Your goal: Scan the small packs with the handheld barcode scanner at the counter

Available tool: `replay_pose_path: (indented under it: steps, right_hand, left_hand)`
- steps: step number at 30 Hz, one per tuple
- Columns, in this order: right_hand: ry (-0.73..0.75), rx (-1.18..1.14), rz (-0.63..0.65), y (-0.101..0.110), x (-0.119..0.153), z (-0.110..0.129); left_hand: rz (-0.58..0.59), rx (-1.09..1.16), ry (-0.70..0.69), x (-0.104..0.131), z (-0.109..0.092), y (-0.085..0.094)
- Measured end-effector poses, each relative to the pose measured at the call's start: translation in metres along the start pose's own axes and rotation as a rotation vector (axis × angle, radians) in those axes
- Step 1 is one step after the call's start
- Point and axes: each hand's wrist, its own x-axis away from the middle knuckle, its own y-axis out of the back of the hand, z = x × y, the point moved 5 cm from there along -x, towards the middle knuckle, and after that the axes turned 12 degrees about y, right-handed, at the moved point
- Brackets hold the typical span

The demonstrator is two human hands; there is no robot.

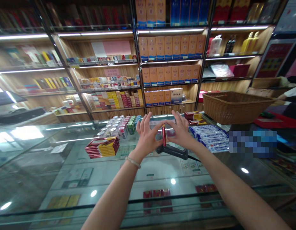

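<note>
My left hand (pixel 148 135) and my right hand (pixel 181 134) meet above the glass counter, thumbs and forefingers pinched on a thin red packet (pixel 164 136). The packet is turned edge-on to me, with a yellow bit at its top, and its face is hidden. The other fingers of both hands are raised and spread. Just beneath lies a dark grey handheld scanner (pixel 175 152) with a black cable; its head is partly behind my left hand. To the left, a stack of red and yellow packets (pixel 102 147) sits on the glass.
Small cans (pixel 131 124) stand in rows behind the stack. On the right are blue-and-white packets (pixel 210 137), more red and yellow packets (pixel 193 117) and a wicker basket (pixel 236 107). Shelves of orange boxes (pixel 170 48) line the wall. Another person's arm (pixel 290 91) shows at far right.
</note>
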Motion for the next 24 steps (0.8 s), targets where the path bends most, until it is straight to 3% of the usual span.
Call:
replay_pose_path:
  steps: [13,24]
  right_hand:
    - [0.055,0.263,0.008,0.013,0.000,-0.010]
    - [0.098,0.313,-0.028,0.019,-0.002,0.007]
  left_hand:
    - [-0.054,-0.033,0.049,-0.009,0.025,0.003]
    - [-0.073,-0.235,-0.024,-0.006,0.013,0.008]
